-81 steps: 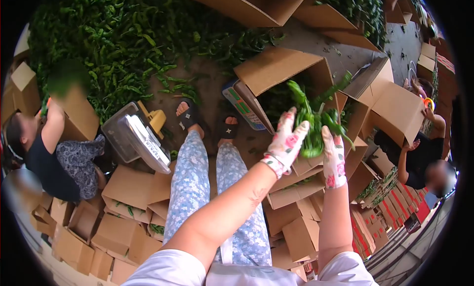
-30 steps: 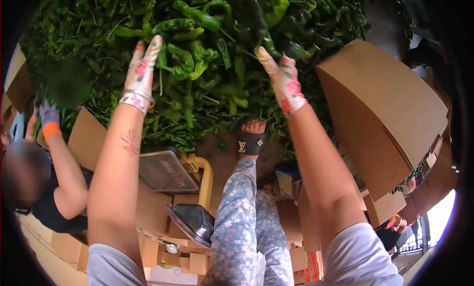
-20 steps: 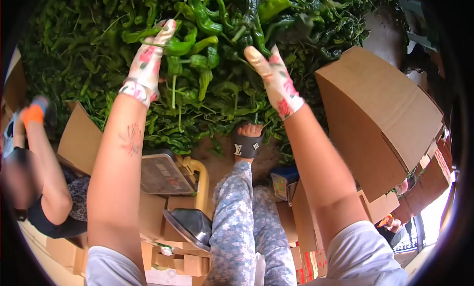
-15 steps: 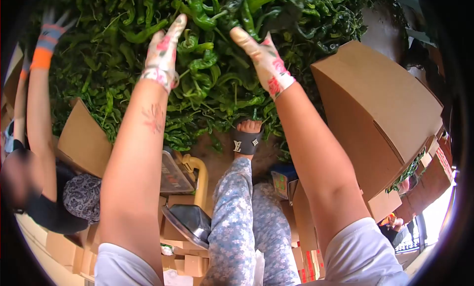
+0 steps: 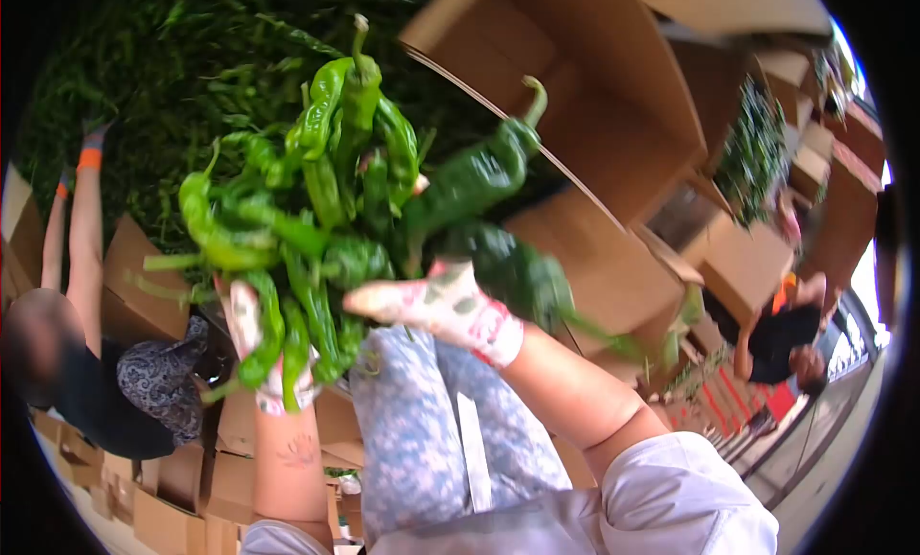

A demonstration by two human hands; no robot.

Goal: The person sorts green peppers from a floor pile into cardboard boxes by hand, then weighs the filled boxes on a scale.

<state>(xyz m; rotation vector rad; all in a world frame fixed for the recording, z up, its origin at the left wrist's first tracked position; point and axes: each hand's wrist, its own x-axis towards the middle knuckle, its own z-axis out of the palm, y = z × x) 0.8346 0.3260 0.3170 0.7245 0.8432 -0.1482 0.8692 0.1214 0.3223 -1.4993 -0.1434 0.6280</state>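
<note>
A big bunch of green peppers point(image 5: 331, 186), long and curled, is clasped between my two hands in front of my body. My left hand point(image 5: 241, 323), in a flower-print glove, closes on the bunch from the left, its fingers partly hidden by hanging peppers. From the lower right my right hand point(image 5: 450, 311), gloved the same way, presses against the bunch with its thumb across the front. A few darker peppers stick out past the right hand. Behind lies the large pepper heap point(image 5: 125, 85).
Right of the bunch stands a large open cardboard box point(image 5: 623, 104). Several more cartons point(image 5: 743, 267) are stacked beyond it. At left, a person's gloved hand point(image 5: 91, 145) reaches onto the heap beside a carton flap point(image 5: 144, 287). Another person point(image 5: 781, 339) is at far right.
Both hands have come off the heap and nearer my body, now with a bunch of peppers between them. My view has turned right, bringing the open box into view.
</note>
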